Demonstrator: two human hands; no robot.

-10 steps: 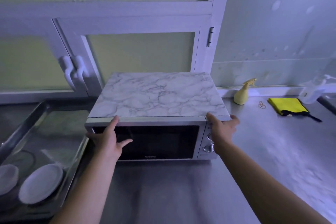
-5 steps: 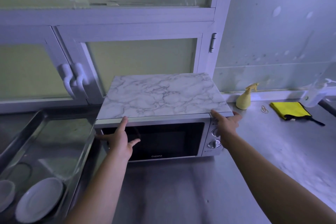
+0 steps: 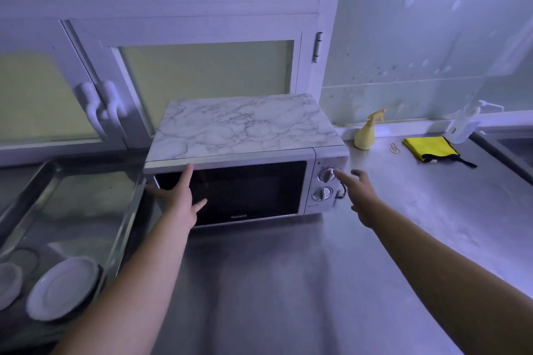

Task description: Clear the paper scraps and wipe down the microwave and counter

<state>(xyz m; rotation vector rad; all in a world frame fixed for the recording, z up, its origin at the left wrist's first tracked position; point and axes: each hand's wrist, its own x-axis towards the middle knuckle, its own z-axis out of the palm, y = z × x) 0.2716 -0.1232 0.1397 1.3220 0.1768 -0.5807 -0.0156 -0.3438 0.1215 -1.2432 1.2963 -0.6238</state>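
- One view is given, worn on the head and aimed forward and down.
- The microwave (image 3: pixel 248 135) is seen close, from its front and slightly from above.
- The bench (image 3: pixel 288 282) before and to the right of the microwave is taken in, with the glazed doors (image 3: pixel 202 72) behind it.
- Straight lines far from the microwave are bowed by the wide lens.

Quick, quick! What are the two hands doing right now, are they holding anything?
Left hand: open, straight fingers on the microwave front, holding nothing.
Right hand: open, fingers spread beside the dials, holding nothing.
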